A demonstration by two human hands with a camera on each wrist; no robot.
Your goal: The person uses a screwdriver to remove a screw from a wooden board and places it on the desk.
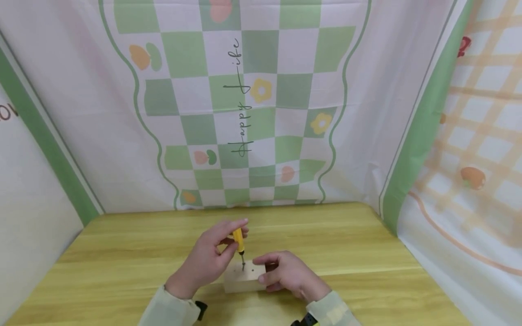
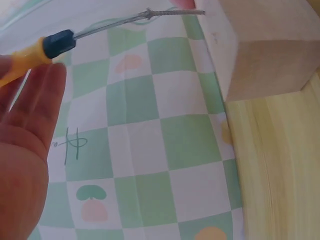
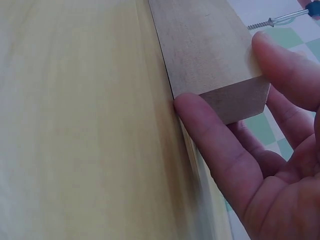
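My left hand point(image 1: 205, 260) grips the yellow handle of a screwdriver point(image 1: 239, 241) between thumb and fingers, index finger stretched over its top end. The shaft points down, its tip at the head of a screw point(image 2: 175, 13). That screw stands mostly exposed, upright on the top face of a pale wooden block point(image 1: 244, 285). Small dark holes show in the top face on either side of the screw. With thumb and fingers, my right hand point(image 1: 290, 274) holds the block's right end; in the right wrist view, fingertips press its edges point(image 3: 210, 47).
The block lies on a wood-grain table point(image 1: 346, 253), near its front. A hanging cloth point(image 1: 261, 122) with green checks and lettering rises behind the table's far edge. More patterned cloth point(image 1: 469, 203) hangs at the right side, with a white cloth point(image 1: 36, 181) at the left.
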